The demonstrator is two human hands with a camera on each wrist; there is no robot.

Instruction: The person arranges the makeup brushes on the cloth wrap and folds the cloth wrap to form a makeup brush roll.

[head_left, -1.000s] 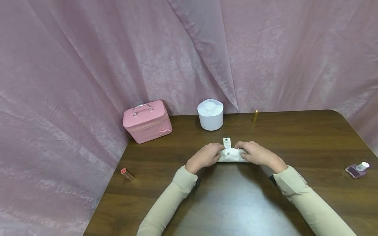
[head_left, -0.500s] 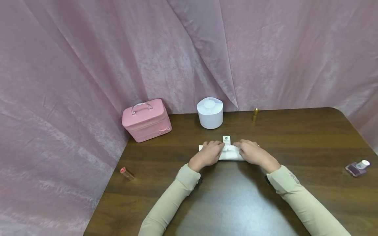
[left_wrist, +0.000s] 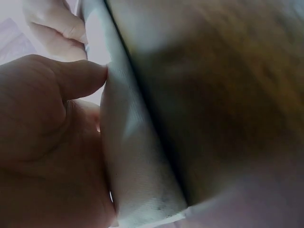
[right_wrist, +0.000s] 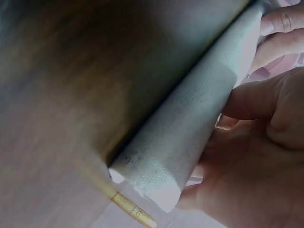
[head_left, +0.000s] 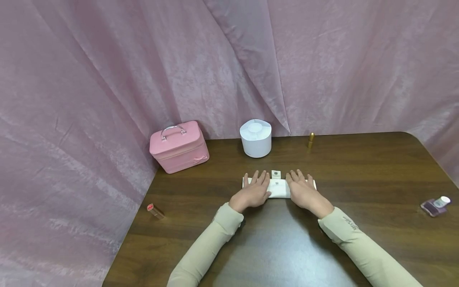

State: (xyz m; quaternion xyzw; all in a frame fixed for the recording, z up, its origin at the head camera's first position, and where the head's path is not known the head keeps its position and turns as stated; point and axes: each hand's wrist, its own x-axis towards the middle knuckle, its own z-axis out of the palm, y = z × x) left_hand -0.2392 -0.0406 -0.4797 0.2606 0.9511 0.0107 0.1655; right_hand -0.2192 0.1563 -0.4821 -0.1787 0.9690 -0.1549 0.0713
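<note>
A white, rolled-up pouch (head_left: 279, 190) lies crosswise on the brown table, with a short snap tab (head_left: 275, 174) sticking out at its far side. My left hand (head_left: 252, 191) rests on the pouch's left half, fingers spread and straight. On the right half lies my right hand (head_left: 304, 193), its fingers also straight and pointing away. In the left wrist view the thumb meets the near side of the pouch (left_wrist: 130, 142). The right wrist view shows the pouch's rolled end (right_wrist: 156, 183) and my right thumb (right_wrist: 251, 99) against its side. The pouch's inside is hidden.
A pink vanity case (head_left: 179, 147) and a white round organizer (head_left: 256, 139) stand at the back. Near the back edge stands a gold tube (head_left: 311, 140). A lipstick (head_left: 155, 211) is at left; a purple nail polish bottle (head_left: 435, 206) lies far right.
Both hands go from curled fingers gripping the pouch to fingers laid straight over it. The hands have shifted slightly apart on the roll, and less of the snap tab shows.
</note>
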